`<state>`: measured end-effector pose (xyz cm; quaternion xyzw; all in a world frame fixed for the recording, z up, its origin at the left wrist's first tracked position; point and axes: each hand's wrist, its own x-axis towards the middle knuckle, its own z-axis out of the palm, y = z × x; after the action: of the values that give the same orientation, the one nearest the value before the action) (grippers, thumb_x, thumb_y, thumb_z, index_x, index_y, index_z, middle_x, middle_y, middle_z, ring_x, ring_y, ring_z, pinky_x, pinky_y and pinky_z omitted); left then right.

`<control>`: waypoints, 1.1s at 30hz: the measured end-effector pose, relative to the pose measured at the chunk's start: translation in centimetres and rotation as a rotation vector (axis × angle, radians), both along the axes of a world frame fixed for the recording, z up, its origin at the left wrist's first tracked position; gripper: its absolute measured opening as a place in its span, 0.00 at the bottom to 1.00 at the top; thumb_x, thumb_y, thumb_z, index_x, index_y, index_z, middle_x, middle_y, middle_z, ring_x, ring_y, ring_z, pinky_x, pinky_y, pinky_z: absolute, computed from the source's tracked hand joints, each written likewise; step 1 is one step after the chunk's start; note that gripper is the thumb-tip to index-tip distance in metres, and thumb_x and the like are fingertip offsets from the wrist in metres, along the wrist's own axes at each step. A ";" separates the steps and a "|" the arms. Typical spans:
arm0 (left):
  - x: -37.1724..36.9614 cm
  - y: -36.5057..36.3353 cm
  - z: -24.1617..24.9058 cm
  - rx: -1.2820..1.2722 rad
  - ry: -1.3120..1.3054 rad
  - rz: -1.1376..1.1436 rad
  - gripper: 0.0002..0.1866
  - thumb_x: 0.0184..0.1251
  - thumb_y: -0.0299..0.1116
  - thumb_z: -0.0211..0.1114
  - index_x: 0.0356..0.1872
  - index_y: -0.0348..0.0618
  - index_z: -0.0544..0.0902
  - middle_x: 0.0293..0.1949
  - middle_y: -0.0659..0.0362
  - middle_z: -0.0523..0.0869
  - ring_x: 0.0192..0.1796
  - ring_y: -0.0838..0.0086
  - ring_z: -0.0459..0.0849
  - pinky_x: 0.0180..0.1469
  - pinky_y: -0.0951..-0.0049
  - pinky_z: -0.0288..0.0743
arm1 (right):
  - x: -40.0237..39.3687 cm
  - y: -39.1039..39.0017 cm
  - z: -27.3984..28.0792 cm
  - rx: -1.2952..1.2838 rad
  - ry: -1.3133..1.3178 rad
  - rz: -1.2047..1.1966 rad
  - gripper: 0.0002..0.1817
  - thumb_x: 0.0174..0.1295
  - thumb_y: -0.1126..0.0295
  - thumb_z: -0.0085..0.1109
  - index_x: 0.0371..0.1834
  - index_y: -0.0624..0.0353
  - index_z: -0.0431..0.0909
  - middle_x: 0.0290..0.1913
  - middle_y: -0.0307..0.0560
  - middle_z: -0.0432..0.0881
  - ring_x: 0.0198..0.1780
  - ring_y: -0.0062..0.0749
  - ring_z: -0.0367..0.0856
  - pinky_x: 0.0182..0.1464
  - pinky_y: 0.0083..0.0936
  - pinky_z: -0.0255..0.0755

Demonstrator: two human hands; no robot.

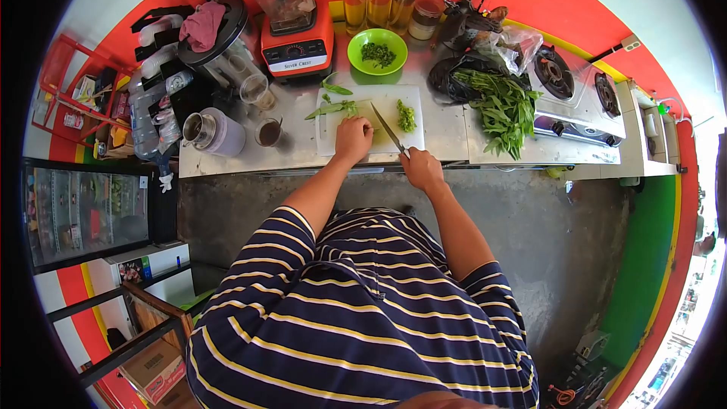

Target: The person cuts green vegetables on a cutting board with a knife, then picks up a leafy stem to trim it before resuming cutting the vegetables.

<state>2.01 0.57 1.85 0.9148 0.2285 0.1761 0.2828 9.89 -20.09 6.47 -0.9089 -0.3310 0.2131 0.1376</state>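
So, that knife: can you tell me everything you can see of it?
The knife has a long, narrow, grey blade that looks like metal and tapers to a point. The right hand grips it, mostly hiding the handle. It slants over the white cutting board, tip forward and to the left, between the left hand and a heap of chopped greens. Whether the edge touches the board isn't clear.
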 end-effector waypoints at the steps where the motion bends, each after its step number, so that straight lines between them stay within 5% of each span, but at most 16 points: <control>1: 0.1 0.1 -0.1 0.001 0.001 0.000 0.05 0.61 0.30 0.70 0.37 0.44 0.88 0.36 0.55 0.88 0.44 0.55 0.85 0.49 0.57 0.77 | 0.0 0.0 0.1 0.001 0.001 0.000 0.22 0.75 0.51 0.52 0.47 0.61 0.83 0.42 0.65 0.88 0.46 0.62 0.88 0.51 0.53 0.81; 3: 0.2 0.5 -0.1 -0.280 -0.042 0.063 0.06 0.63 0.32 0.70 0.37 0.43 0.88 0.34 0.54 0.90 0.39 0.56 0.87 0.45 0.58 0.80 | 0.1 -0.2 0.2 0.020 0.012 -0.001 0.22 0.75 0.52 0.53 0.46 0.63 0.82 0.41 0.67 0.87 0.44 0.64 0.87 0.50 0.55 0.79; 7: 0.2 1.5 -0.4 -0.346 -0.067 0.190 0.07 0.64 0.33 0.70 0.38 0.41 0.87 0.33 0.55 0.91 0.35 0.57 0.88 0.41 0.60 0.81 | 0.2 -0.3 0.1 0.033 0.025 -0.003 0.22 0.75 0.52 0.53 0.46 0.63 0.82 0.41 0.68 0.87 0.45 0.65 0.86 0.50 0.56 0.79; 9: 0.1 2.6 -0.8 -0.372 -0.149 0.272 0.07 0.63 0.33 0.72 0.39 0.44 0.87 0.37 0.53 0.90 0.40 0.56 0.88 0.45 0.57 0.80 | 0.2 -0.4 0.0 0.029 0.035 -0.001 0.23 0.75 0.51 0.52 0.46 0.63 0.82 0.41 0.68 0.87 0.45 0.66 0.86 0.50 0.56 0.79; 10: -0.3 3.1 -0.9 -0.370 -0.145 0.270 0.07 0.63 0.33 0.72 0.39 0.44 0.87 0.37 0.53 0.90 0.40 0.56 0.88 0.45 0.57 0.80 | 0.2 -0.5 0.0 0.030 0.039 -0.003 0.23 0.75 0.51 0.52 0.46 0.63 0.82 0.41 0.68 0.87 0.45 0.66 0.86 0.50 0.56 0.79; 13: -1.1 3.2 0.2 0.207 -0.188 0.317 0.11 0.59 0.33 0.74 0.43 0.47 0.87 0.46 0.50 0.86 0.51 0.52 0.83 0.54 0.53 0.75 | 0.1 -0.4 -0.2 0.045 0.046 0.002 0.23 0.75 0.51 0.52 0.46 0.63 0.82 0.41 0.68 0.87 0.45 0.66 0.86 0.50 0.56 0.79; 22: -1.1 -0.5 1.1 0.038 0.095 -0.071 0.06 0.56 0.30 0.75 0.34 0.42 0.89 0.38 0.53 0.88 0.48 0.54 0.83 0.52 0.56 0.76 | -0.3 -0.1 -0.2 0.018 0.040 -0.012 0.22 0.75 0.51 0.52 0.46 0.61 0.83 0.43 0.66 0.88 0.47 0.63 0.87 0.51 0.54 0.80; 33: 0.6 -0.4 0.1 -0.058 0.000 0.135 0.03 0.57 0.28 0.72 0.30 0.42 0.88 0.32 0.52 0.88 0.39 0.54 0.86 0.44 0.54 0.80 | -0.8 -0.9 -1.1 0.077 0.111 -0.028 0.23 0.75 0.51 0.52 0.48 0.63 0.82 0.44 0.69 0.87 0.48 0.67 0.86 0.53 0.56 0.79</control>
<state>2.64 0.20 1.99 0.8888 0.2946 0.1879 0.2965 9.06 -20.95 5.36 -0.8943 -0.3180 0.2481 0.1936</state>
